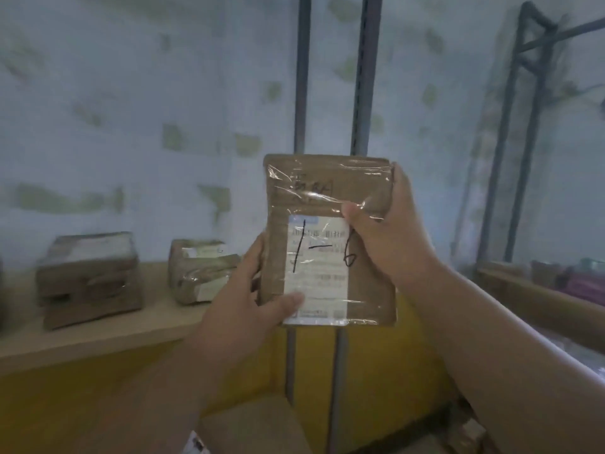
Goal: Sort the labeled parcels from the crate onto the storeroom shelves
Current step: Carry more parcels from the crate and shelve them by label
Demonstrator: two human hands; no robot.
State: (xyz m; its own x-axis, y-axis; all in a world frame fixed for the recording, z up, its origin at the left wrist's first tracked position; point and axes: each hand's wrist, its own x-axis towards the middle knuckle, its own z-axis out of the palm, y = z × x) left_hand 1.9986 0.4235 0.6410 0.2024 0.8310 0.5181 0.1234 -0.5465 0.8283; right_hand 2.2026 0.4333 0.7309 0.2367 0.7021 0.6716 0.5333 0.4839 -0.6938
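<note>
Both hands hold one flat brown parcel (329, 239) upright in mid-air, its face toward the camera. The left hand (248, 290) grips the lower left edge, thumb pressed across the bottom of the white label (317, 268) and fingers hidden behind. The right hand (386, 231) clasps the upper right edge, thumb laid on the front just above the label, fingers wrapped round the side. The label bears a handwritten "1-6" in black; clear tape shines across the top of the parcel.

The parcel hangs clear of everything, in front of two grey shelf uprights (361, 77) that rise behind it against a pale wall. Open air lies above it and to both sides.

To the left and lower, a pale wooden shelf (108, 332) runs toward the uprights. Near its back stand a stack of brown parcels (88, 276) and, to the right of it, a smaller taped bundle (199, 270), just beside the left hand in the view. At far right another shelf edge (537, 298) slants away under a dark metal frame (510, 126), blurred.
</note>
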